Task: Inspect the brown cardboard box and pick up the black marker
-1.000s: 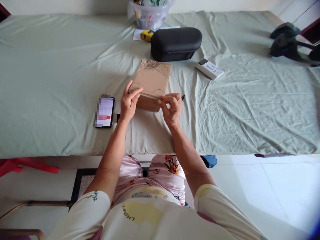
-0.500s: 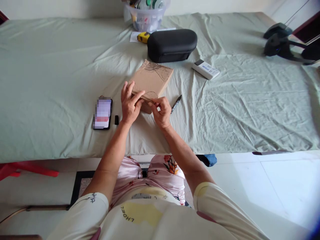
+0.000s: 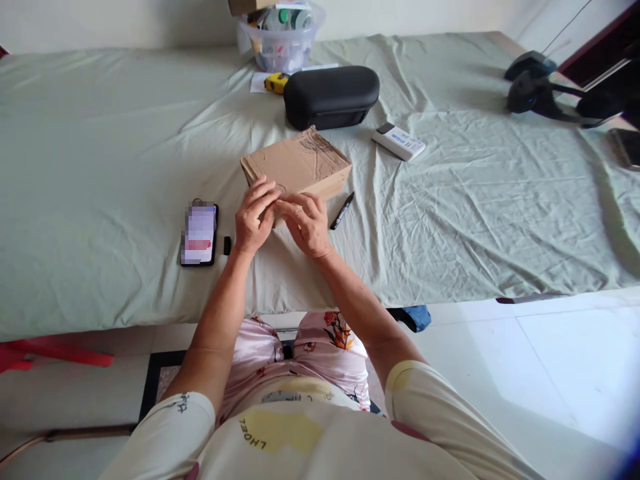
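A brown cardboard box (image 3: 297,160) with dark scribbles on its top lies on the cloth in front of me. My left hand (image 3: 255,217) is closed at the box's near left corner, its fingers over the edge. Beside it, my right hand (image 3: 306,223) is closed on the near edge, and the fingertips of both hands almost meet. The hands cover most of the near side, so what the fingertips pinch there is partly hidden. Just right of my right hand lies a black marker (image 3: 343,211). A small black cap (image 3: 227,245) rests left of my left hand.
A phone (image 3: 199,235) lies at the left. Behind the box are a black zip case (image 3: 333,97), a yellow tape measure (image 3: 276,83), a plastic basket (image 3: 285,50) of items and a white device (image 3: 399,141). A black headset (image 3: 543,97) sits far right on the green cloth (image 3: 475,213).
The box has turned, so its right side now shows more. My right hand has shifted left toward my left hand along the near edge. The view has moved slightly.
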Demonstrator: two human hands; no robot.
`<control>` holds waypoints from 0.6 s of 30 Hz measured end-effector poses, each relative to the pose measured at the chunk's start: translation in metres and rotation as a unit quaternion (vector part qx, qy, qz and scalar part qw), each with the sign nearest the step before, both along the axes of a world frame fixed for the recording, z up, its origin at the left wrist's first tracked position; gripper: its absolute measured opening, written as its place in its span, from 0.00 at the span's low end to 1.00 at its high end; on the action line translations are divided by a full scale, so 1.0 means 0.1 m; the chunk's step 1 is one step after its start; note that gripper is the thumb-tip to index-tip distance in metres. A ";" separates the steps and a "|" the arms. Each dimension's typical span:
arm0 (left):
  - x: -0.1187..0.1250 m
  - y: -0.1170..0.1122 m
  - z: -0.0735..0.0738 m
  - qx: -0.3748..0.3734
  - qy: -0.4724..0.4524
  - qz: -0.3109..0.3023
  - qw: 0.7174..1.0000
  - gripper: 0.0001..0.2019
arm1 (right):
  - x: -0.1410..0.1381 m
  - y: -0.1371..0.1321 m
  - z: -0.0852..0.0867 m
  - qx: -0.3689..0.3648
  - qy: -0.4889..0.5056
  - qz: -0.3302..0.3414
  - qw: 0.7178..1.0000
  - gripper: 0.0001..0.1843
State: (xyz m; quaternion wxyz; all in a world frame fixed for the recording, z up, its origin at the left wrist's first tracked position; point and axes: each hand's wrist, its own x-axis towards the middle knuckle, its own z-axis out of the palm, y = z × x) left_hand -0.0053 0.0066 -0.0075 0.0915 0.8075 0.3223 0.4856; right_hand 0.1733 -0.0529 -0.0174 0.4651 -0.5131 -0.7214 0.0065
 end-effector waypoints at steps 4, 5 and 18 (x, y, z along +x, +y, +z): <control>0.00 -0.02 0.03 0.014 -0.005 0.016 1.000 0.24 | 0.04 0.07 -0.01 0.006 -0.033 -0.026 0.999 0.19; -0.01 -0.02 0.02 0.017 -0.007 0.021 1.000 0.24 | 0.08 0.08 -0.01 0.009 -0.031 -0.042 0.999 0.19; -0.18 0.12 -0.04 -0.017 -0.088 0.104 0.990 0.17 | 0.75 0.23 -0.21 0.055 0.087 -0.202 0.974 0.24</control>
